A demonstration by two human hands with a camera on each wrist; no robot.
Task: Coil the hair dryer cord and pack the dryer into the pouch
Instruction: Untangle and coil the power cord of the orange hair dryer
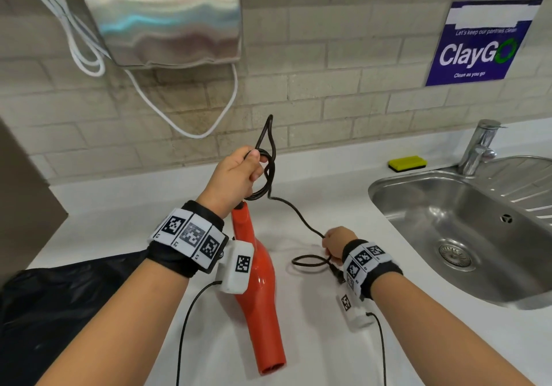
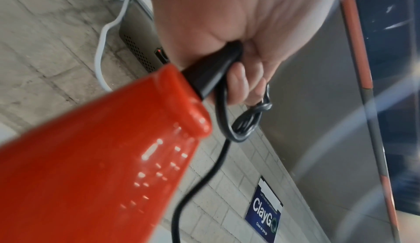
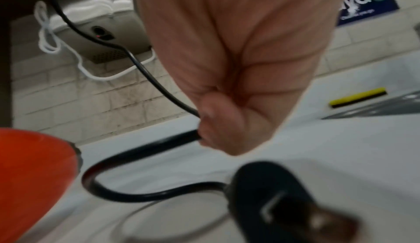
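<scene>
Nearest the head camera, the glossy orange-red plastic hair dryer [image 1: 258,293] hangs nozzle-down over the white countertop [image 1: 313,188], its middle hidden behind the left wrist's camera block; whether the nozzle touches the counter cannot be told; the left hand [image 1: 236,176] has its fingers curled round the black strain relief at the handle end and round a few loose loops of the thin black power cord [image 1: 294,212], one loop standing above the thumb; in the left wrist view the loops [image 2: 244,121] are blurred and cannot be counted; from there the cord runs down to the right hand [image 1: 336,243], whose fingers are closed on it near its end; a short curl lies on the counter and the black plug [image 3: 284,205] hangs just below the wrist, its prongs smeared in the right wrist view; the black fabric pouch [image 1: 59,305] lies flat at the counter's left, cut off by the frame edge and partly covered by the left forearm, its opening not visible; a yellow sponge [image 1: 407,163] sits near the steel sink [image 1: 448,221].
</scene>
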